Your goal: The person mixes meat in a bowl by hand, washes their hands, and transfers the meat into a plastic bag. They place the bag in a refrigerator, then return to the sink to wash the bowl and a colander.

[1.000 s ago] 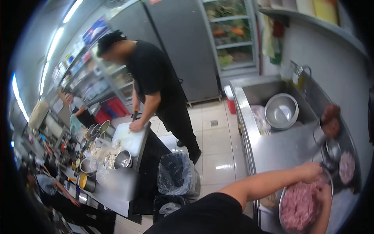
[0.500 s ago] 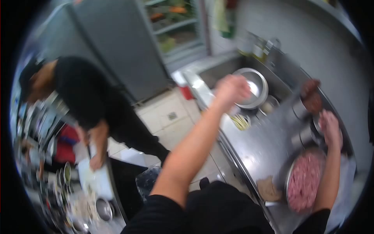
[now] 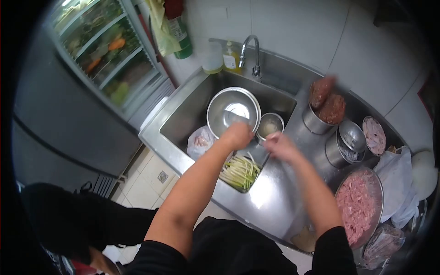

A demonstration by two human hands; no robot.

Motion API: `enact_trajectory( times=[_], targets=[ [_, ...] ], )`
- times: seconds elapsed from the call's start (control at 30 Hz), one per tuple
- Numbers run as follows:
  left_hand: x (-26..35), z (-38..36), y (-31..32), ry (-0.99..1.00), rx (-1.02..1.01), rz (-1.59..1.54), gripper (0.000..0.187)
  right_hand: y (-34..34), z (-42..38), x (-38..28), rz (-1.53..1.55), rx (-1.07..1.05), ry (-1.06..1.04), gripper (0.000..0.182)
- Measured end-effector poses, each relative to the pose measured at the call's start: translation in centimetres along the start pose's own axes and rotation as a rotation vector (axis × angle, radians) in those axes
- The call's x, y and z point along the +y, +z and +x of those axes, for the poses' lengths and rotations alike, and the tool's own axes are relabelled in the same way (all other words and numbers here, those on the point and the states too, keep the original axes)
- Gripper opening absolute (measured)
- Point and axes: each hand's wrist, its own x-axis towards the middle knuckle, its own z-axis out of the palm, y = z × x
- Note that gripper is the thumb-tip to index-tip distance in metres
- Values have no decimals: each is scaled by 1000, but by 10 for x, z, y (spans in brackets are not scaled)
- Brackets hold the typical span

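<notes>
My left hand (image 3: pixel 237 135) is closed, seen from the back, at the near edge of a large steel bowl (image 3: pixel 220 103) in the sink. Whatever it may hold is hidden. My right hand (image 3: pixel 282 147) has its fingers bunched together, slightly blurred, beside a small steel bowl (image 3: pixel 270 126) with cloudy contents. I cannot make out anything in its fingers. Below my left hand, pale green cut stalks (image 3: pixel 240 173) lie in a container at the sink's near corner. A plastic bag (image 3: pixel 200 142) with something pinkish sits to the left.
Around the sink (image 3: pixel 178 107) are a faucet (image 3: pixel 250 50) and a soap bottle (image 3: pixel 231 59). On the right stand a pot (image 3: pixel 316 120) of dark meat, nested steel pots (image 3: pixel 337 153) and a basin (image 3: pixel 381 201) of pink meat. A person in black (image 3: pixel 96 220) is at lower left.
My view has swung toward the sink. My right hand has left the pots by the wall and come to the small bowl. My left hand is now low at the large bowl's near edge.
</notes>
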Motion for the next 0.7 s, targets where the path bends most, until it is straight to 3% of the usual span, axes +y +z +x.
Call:
enact_trajectory(
  times=[0.03, 0.13, 0.23, 0.47, 0.57, 0.63, 0.7],
  targets=[
    [-14, 13, 18, 28, 12, 21, 33, 20, 17, 16, -53, -40, -21, 38],
    [-42, 59, 30, 46, 7, 101, 40, 50, 48, 24, -48, -53, 11, 28],
    [-53, 113, 15, 3, -112, 205, 59, 55, 64, 31, 68, 81, 67, 36],
    [-90, 225, -23, 226, 56, 321, 67, 36, 52, 7, 110, 364, 300, 32],
    [-144, 274, -24, -87, -16, -226, 74, 41, 64, -21, 169, 418, 307, 31],
    [-171, 303, 11, -13, 38, -217, 67, 50, 93, -38, 239, 420, 249, 31],
    [-164, 289, -2, 61, -20, -348, 57, 69, 124, -63, 364, 429, 201, 32]
  ],
)
